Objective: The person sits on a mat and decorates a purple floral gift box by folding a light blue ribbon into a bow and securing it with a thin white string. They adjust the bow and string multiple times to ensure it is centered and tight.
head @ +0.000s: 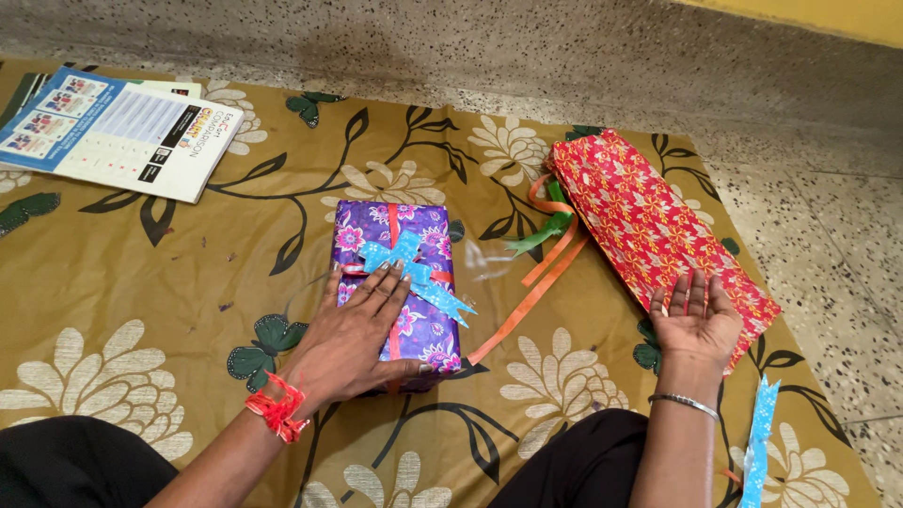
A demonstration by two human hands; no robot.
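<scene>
Fingers of left hand [353, 343]: slightly spread, flat on top of purple floral gift box [395, 287], tips just short of light blue bow [414, 268], thumb down the near right edge. Red frayed band [276, 411] around that wrist. Gripping nothing, only pressing.

Fingers of right hand [694, 325]: close together, extended, palm up, resting on near end of red patterned wrapped parcel [654, 226], well right of the purple box. Silver bangle [685, 403] on that wrist. Holding nothing.

Purple box: lying flat on olive floral cloth [122, 301], about centre, crossed by a red ribbon under the bow.

Between the box and red parcel: orange ribbon [531, 292] and green ribbon [546, 228], loose on the cloth. Far left of the box: printed booklets [113, 127]. Right of the box, near the right forearm: blue ribbon strip [757, 442]. Beyond the cloth: speckled stone floor [828, 245].
</scene>
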